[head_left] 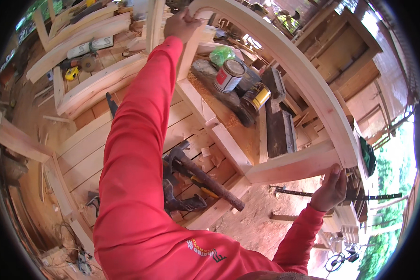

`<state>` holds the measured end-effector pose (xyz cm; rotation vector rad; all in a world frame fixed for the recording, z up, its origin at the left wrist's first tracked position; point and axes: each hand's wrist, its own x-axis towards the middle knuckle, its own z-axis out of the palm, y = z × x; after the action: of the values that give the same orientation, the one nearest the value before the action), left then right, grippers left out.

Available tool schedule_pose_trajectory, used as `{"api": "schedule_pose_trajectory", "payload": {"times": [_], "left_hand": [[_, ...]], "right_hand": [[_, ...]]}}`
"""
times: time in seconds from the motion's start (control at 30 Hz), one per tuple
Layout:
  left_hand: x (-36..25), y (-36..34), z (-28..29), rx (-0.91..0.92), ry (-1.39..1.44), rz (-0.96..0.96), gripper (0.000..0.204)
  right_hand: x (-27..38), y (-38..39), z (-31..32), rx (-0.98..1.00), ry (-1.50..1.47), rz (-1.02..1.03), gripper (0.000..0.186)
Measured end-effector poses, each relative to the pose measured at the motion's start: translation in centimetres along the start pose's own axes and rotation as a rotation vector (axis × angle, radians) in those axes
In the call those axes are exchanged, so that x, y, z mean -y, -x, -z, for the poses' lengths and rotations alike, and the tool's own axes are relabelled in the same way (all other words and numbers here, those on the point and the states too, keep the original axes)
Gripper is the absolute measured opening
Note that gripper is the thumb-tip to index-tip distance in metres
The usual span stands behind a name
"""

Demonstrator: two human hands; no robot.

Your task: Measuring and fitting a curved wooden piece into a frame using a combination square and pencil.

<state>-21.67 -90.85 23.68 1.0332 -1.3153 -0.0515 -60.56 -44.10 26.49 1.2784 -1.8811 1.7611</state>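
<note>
Both of my arms, in red sleeves, reach out to a pale curved wooden rail (308, 84) on a bench-like wooden frame. At its far left end my left hand (183, 27) is closed around the wood by the upright post. My right hand (330, 189) pinches at the rail's near right end, where it meets a short wooden arm piece (294, 164); the fingertips touch the underside of that corner. Below, on the slatted seat (191, 130), lies a claw hammer (210, 179) with a worn handle. Beside it are a dark tool (186, 203) and a yellow-and-black handle, partly hidden by my sleeve.
Behind the seat rail stand a white-and-red can (229, 75) and a yellow-and-black can (255, 96) with a green plastic bag (222, 55). Left, a yellow tape measure (72, 73) lies near a white tube (90, 47). A wooden cabinet frame (345, 46) stands far right.
</note>
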Motion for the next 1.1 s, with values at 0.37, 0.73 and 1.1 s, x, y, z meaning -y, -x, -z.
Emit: {"api": "schedule_pose_trajectory", "payload": {"times": [0.37,0.73,1.1], "left_hand": [[0.0,0.7,0.9,0.154,-0.018,0.212,0.093],[-0.8,0.2,-0.8,0.095,-0.057,0.044,0.049],[3.4,-0.3,-0.9,0.191,-0.012,0.044,0.075]], "right_hand": [[2.3,0.5,-1.9,-0.045,0.07,-0.011,0.048],[-2.8,-1.6,3.1,0.018,1.005,0.842,0.027],[1.3,-0.2,-0.1,0.014,-0.212,-0.016,0.035]]}}
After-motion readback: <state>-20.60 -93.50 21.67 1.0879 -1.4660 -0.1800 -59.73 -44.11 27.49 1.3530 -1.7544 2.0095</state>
